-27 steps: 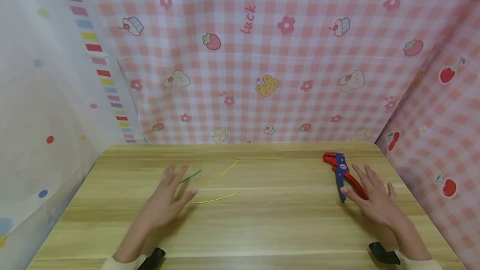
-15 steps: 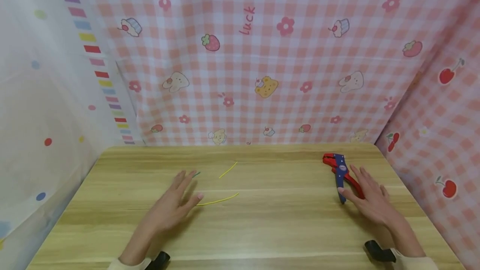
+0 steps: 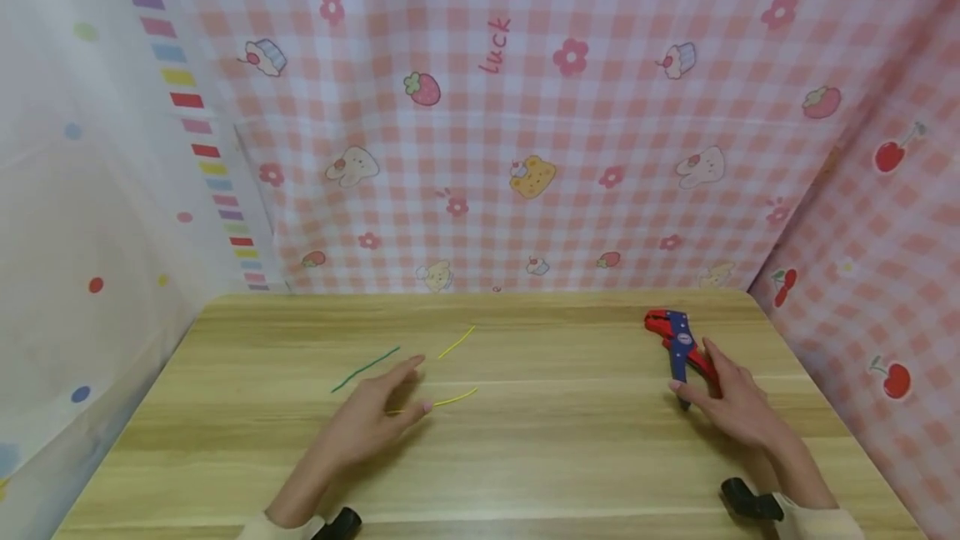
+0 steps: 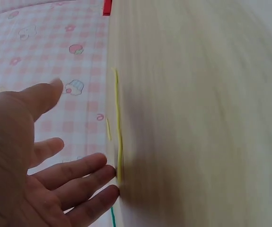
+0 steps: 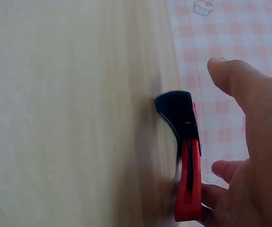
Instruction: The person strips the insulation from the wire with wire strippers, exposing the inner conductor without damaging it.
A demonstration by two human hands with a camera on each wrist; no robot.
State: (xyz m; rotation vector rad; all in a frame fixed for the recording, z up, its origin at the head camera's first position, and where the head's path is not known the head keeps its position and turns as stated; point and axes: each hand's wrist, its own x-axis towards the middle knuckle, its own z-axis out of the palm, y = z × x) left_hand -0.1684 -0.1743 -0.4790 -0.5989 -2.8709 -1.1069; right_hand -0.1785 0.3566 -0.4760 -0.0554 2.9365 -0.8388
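My left hand hovers over the left half of the table, thumb and fingers spread, and holds nothing. Below its thumb lies the longer yellow wire, partly covered by the hand in the head view. A green wire lies just beyond it, and a shorter yellow wire lies past the fingertips. On the right, my right hand is at the handles of a red and blue wire stripper. The right wrist view has its thumb apart from the dark handle, while lower fingers pass behind the red handle.
The wooden table runs back to a pink checked cloth. A white dotted cloth hangs on the left and a cherry-print cloth on the right. Black wrist mounts sit at the sleeves.
My left hand has moved right, uncovering the green wire and reaching over the longer yellow one. My right hand has shifted slightly left, closer around the wire stripper's handles.
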